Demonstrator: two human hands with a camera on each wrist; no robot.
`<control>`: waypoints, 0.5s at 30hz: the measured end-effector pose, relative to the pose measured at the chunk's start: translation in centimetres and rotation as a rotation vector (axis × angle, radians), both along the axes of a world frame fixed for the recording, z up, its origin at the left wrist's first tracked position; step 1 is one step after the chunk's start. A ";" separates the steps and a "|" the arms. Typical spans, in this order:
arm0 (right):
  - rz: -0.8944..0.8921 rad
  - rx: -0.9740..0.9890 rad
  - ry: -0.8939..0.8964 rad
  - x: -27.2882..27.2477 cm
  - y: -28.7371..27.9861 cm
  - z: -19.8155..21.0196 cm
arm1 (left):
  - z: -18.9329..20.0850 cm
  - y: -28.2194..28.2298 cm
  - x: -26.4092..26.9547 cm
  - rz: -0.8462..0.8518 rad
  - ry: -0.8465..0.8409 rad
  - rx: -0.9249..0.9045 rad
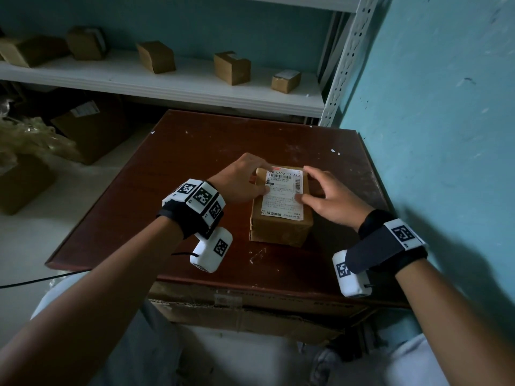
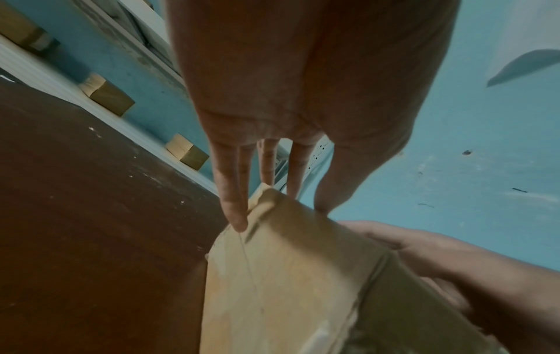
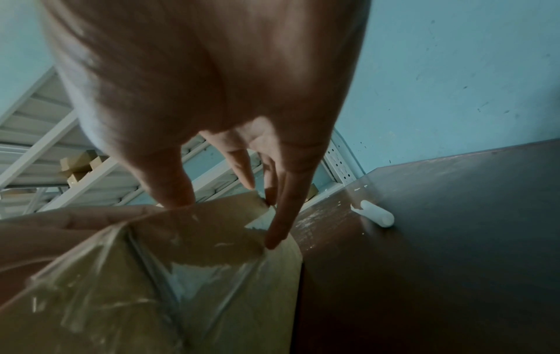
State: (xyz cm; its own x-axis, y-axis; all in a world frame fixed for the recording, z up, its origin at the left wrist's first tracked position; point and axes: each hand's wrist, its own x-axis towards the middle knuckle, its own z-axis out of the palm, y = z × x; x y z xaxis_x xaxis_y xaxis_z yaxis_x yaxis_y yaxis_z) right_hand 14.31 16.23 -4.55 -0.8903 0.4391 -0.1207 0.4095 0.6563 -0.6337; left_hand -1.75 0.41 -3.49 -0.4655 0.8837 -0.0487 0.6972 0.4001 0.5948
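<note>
Left hand (image 1: 237, 181): fingers straight and close together, tips on far-left corner of box (image 1: 280, 232), thumb on its label (image 1: 282, 196). Right hand (image 1: 331, 201): fingers fanned wide over box's far-right edge, thumb on label. Neither really grips. Box lies flat on table (image 1: 195, 162), under both hands. Risk: fingertip contact only, and glossy tape (image 3: 181, 275). A lift could slip and the box tip. Thumbs may crease the label. White roll (image 3: 377, 216), beyond box to its right, could get knocked.

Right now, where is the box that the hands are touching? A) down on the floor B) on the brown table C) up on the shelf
B: the box sits on the brown table, with the left hand and right hand touching it.
</note>
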 end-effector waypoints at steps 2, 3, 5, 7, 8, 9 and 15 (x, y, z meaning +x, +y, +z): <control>-0.017 0.017 0.001 -0.3 0.1 -0.1 | -0.4 0.3 -0.1 0.034 -0.010 0.036; -0.023 0.022 0.007 -0.4 0.2 -0.2 | -0.5 0.4 -0.2 0.048 -0.020 0.052; -0.031 0.029 0.026 -0.6 0.4 -0.4 | -0.7 0.7 -0.3 0.070 -0.022 0.069; -0.037 0.037 0.049 -0.8 0.5 -0.6 | -0.9 0.9 -0.3 0.084 -0.006 0.084; -0.040 0.042 0.062 -0.9 0.6 -0.7 | -0.9 1.0 -0.3 0.091 0.005 0.096; -0.045 0.047 0.078 -1.1 0.6 -0.8 | -0.9 1.1 -0.3 0.098 0.016 0.106; -0.110 0.078 0.148 -1.8 0.9 -1.0 | -0.9 1.8 -0.3 0.121 0.098 0.143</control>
State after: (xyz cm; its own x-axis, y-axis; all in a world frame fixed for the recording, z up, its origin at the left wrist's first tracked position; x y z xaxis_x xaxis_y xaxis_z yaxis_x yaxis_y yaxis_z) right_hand 12.47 17.08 -5.58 -0.8421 0.5373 0.0461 0.3877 0.6626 -0.6409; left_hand -2.09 2.20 -4.42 -0.5649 0.8158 0.1239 0.7065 0.4006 0.5834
